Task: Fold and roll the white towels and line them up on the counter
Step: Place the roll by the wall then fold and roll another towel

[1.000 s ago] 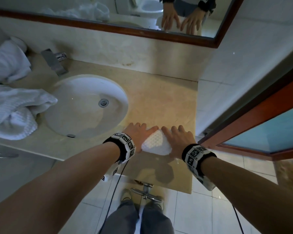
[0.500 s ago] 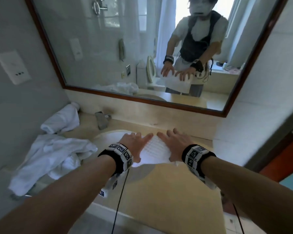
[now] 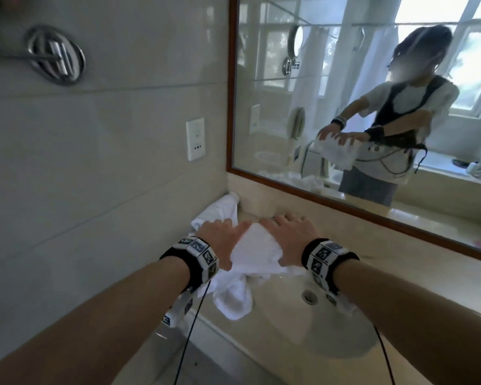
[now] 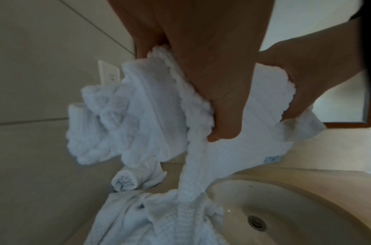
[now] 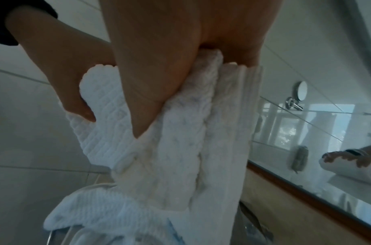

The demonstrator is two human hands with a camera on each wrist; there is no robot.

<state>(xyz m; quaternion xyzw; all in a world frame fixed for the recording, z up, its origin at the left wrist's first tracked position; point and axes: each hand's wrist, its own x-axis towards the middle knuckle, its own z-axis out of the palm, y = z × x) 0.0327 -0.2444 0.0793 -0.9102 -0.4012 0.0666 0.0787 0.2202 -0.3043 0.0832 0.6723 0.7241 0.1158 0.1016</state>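
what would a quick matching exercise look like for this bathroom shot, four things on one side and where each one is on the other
Things:
1. rolled towel
2. loose towels
3. drain
4. wall socket

Places:
A. at the bottom of the sink basin
B. on the tiled wall left of the mirror
C. held between the left hand and the right hand
D. heaped on the counter, one end drooping over the sink rim

Pairs: 1-C, 2-D, 3-A, 4-B
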